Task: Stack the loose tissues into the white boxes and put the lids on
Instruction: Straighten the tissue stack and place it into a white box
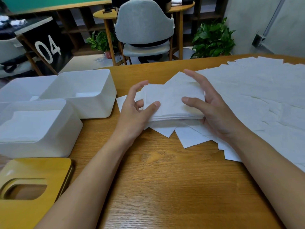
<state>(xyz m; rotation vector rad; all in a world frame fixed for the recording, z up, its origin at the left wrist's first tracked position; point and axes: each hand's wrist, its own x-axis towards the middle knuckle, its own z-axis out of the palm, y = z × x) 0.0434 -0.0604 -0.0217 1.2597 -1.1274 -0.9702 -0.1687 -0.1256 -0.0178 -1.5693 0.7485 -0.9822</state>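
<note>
Nearest you, at the lower left corner, wooden lids [41, 169] lie in a short pile on the surface [165, 179], the top one showing a rounded slot cut through it. Just beyond them stands the near white box [49, 142], uncovered, with a layer of tissues already lying flat inside. Behind it and to the right sits a second white box [99, 104], also uncovered, with a little white paper visible low in it. A third white box [21, 86] stands at the far left, touching or almost touching the other two.

Moving right, your left hand [137, 109] grips the left end of the stack of tissues [171, 103]: the thumb lies on top and the fingers curl round the far edge. This stack is near the middle of the surface, to the right of the boxes, and rests on or just above other sheets.

Your right hand [212, 109] holds the stack's right end, thumb pressed on top and palm against the side, while the index finger stretches out along the far edge.

Loose tissues [189, 138] fan out from under the stack toward you, and many more overlap across the right side of the surface up to its far edge.
</note>
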